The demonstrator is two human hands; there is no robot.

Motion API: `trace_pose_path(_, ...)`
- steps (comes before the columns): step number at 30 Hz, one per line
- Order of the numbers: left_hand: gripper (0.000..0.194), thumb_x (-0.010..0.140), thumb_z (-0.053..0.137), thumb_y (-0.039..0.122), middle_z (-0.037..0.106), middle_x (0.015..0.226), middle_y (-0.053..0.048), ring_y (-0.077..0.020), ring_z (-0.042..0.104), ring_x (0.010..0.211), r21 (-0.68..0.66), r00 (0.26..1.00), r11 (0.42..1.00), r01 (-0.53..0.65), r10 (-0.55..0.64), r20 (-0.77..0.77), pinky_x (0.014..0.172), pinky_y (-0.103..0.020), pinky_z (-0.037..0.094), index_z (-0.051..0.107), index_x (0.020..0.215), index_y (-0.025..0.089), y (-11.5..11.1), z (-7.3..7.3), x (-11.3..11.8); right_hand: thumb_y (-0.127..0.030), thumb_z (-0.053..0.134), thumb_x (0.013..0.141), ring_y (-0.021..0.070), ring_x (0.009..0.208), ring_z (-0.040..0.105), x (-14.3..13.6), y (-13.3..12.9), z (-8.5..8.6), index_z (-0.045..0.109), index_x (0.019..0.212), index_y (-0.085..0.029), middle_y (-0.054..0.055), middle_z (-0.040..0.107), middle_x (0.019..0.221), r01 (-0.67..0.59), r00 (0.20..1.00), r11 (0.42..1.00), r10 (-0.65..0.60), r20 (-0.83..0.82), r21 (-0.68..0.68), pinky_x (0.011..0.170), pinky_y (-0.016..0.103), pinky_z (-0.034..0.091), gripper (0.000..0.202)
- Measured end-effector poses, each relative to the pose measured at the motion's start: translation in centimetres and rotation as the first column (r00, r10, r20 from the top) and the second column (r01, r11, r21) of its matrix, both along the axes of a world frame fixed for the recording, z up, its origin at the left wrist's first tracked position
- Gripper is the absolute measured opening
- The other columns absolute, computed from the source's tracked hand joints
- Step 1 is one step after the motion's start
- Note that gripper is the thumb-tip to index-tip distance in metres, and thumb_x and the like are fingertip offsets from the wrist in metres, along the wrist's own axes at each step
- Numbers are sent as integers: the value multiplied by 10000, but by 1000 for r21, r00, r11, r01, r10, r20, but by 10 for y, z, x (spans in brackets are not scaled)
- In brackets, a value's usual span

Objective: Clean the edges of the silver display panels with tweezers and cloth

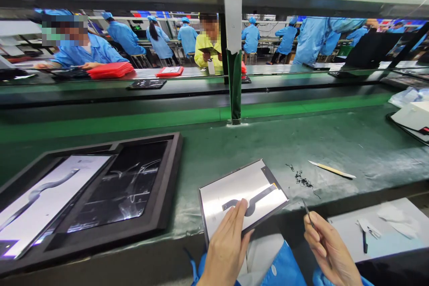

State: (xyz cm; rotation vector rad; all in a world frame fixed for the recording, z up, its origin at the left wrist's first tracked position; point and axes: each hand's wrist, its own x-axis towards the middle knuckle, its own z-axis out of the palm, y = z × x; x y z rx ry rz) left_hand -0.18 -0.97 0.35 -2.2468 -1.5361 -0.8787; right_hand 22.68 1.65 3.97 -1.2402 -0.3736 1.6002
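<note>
A display panel (224, 187) with a silvery-white back and thin dark rim lies tilted over the bench's near edge. A dark, curved flat cable (260, 197) runs across its back. My left hand (229, 237) grips the panel at its near side, its fingers laid together over the cable and its thumb by the rim. Off to the panel's right, my right hand (325, 239) is closed around slim dark tweezers (307, 213), whose tip points up, apart from the panel. Small black scraps (303, 181) lie scattered on the bench beyond that tip.
At left, a black foam tray (170, 178) holds another panel (63, 187) and a glossy dark sheet (117, 183). A yellow-handled blade (331, 170) lies right of the scraps. A post (235, 89) rises mid-bench. Lower right is a white surface (395, 214) with papers. Co-workers sit beyond.
</note>
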Motion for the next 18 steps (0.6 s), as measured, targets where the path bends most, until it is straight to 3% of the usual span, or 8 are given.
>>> trace_pose_path(9,562,1051,365,240,689,1276,-83,-216,702,1098,-6,1000,1000,1,-1,0,944,-315,569,194,1571,113,1,0,-1,-529,930,475,-6,389,228,7,2,1,666,599,-146,-82,395,474,29,997,999,-30,69,13,335,108,217,481)
trace_pose_path(18,573,1045,378,226,678,1294,-84,-220,693,1117,-19,1000,1000,9,-9,3,958,-318,565,185,1574,119,0,-1,-1,-460,909,569,9,412,221,18,2,2,666,624,-159,-80,391,508,29,998,998,-31,53,48,340,105,241,391)
